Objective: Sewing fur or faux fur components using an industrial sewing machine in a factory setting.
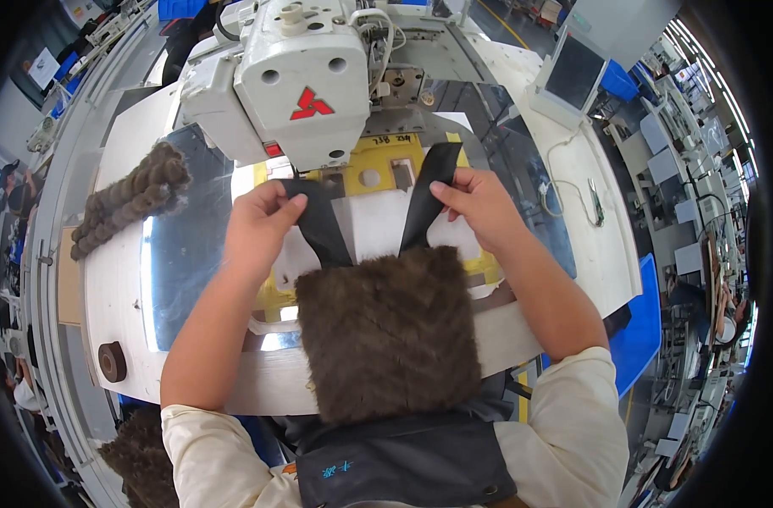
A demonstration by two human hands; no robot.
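Note:
A square brown fur piece [386, 330] hangs over the front edge of the table, its upper end joined to or lying under two black strips. My left hand [263, 222] pinches the left black strip [324, 224] between thumb and fingers. The right black strip [427, 190] is gripped the same way by my right hand [481, 207], its free end standing up past the fingers. Both hands are just in front of the white sewing machine head [293, 76]. Behind the strips lies a yellow template plate [369, 178] with cut-outs; the needle area is mostly hidden.
A rolled brown fur piece [132, 199] lies on the table's left, with a dark tape roll [112, 361] nearer me. Small scissors [595, 203] lie at the right below a control screen [575, 74]. More brown fur [141, 457] sits low left; a blue bin [645, 330] stands right.

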